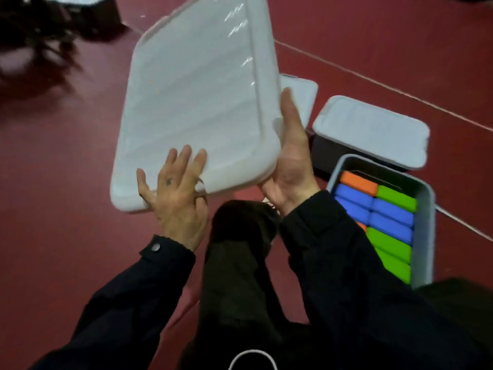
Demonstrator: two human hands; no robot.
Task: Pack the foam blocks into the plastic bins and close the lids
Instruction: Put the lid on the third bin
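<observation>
Dark red floor point(66, 236) carries three bins point(424, 236) (two lidded).

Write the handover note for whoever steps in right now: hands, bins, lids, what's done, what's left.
Left hand: fingers spread flat on the white lid, thumb at its near edge. Right hand: open palm bracing the lid's right edge. The lid is held tilted in the air, on no bin.
Open bin at right holds orange, blue and green foam blocks.
Behind it, a bin with its lid on.
Done: blocks packed, one bin lidded.
Left: set the held lid on the open bin and press it shut.
</observation>
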